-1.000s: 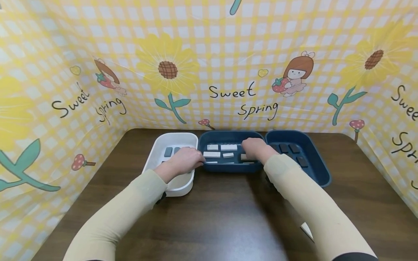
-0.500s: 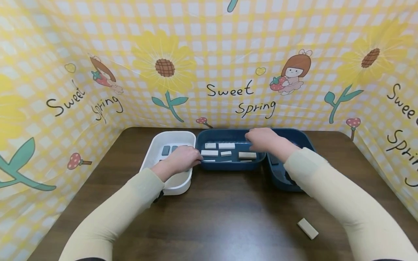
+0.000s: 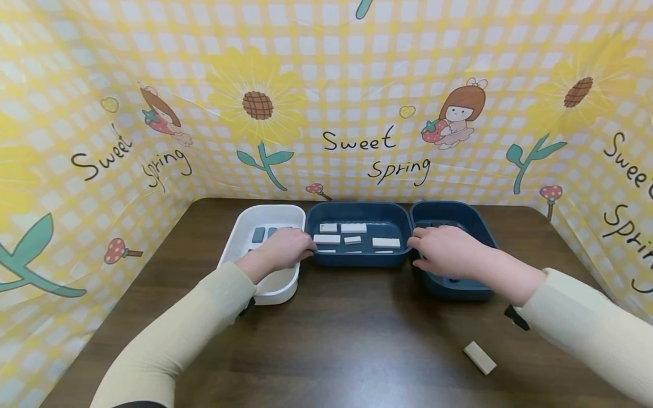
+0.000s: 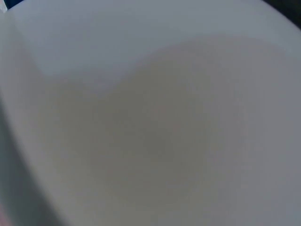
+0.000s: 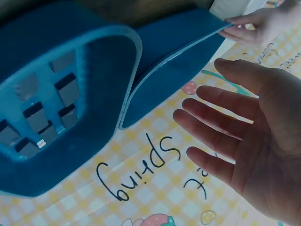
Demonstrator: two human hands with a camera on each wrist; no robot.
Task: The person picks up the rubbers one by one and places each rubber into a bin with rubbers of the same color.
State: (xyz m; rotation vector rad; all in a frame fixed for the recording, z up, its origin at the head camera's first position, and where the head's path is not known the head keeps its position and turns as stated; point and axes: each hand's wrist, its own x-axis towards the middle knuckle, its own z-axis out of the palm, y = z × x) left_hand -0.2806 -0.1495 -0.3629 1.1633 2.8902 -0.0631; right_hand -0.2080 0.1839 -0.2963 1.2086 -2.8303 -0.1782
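Observation:
In the head view my left hand [image 3: 285,247] reaches over the white bin [image 3: 278,296] and pinches the left rim of the middle dark blue bin [image 3: 357,259]. Several white and cream rectangular blocks [image 3: 386,243] lie flat inside that middle bin. My right hand [image 3: 451,249] hovers over the right dark blue bin [image 3: 454,290], its fingertips near the middle bin's right edge. The right wrist view has its fingers [image 5: 211,125] extended and spread, holding nothing. Dark blocks [image 5: 67,88] sit in the right bin. The left wrist view is blurred, mostly pale surface.
A cream block [image 3: 479,357] lies on the brown table [image 3: 331,340] at the front right. Blue-grey blocks [image 3: 258,234] are in the white bin. A yellow checked cloth [image 3: 357,102] with printed flowers hangs behind the bins and along the sides.
My right hand has lifted away from the block in the middle bin and moved right and nearer, over the right bin. The left hand stays at the middle bin's left rim.

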